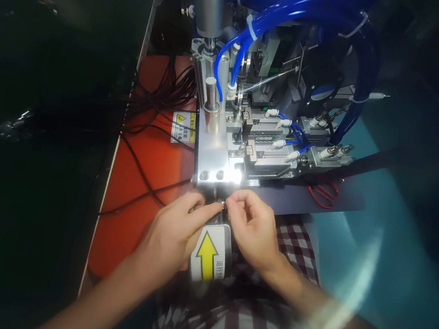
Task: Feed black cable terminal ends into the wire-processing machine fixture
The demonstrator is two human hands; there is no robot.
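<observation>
My left hand point(178, 223) rests over the narrow dark track at the machine's near edge, its thumb or index finger stretched toward the right. Close beside it, my right hand point(254, 225) has thumb and index finger pinched together. A tiny shiny bit shows at the meeting fingertips, too small to name. Just below the hands is a white label point(208, 254) with a yellow arrow. Directly beyond them stands a metal plate point(214, 156) with bolts, glaring under the light.
Pneumatic cylinders point(270, 157) with white fittings and thick blue hoses point(322, 6) fill the machine. Red-handled scissors point(326, 193) lie on the dark ledge at right. Black cables point(139, 162) cross the orange surface point(125, 249) at left, near a yellow warning label point(184, 127).
</observation>
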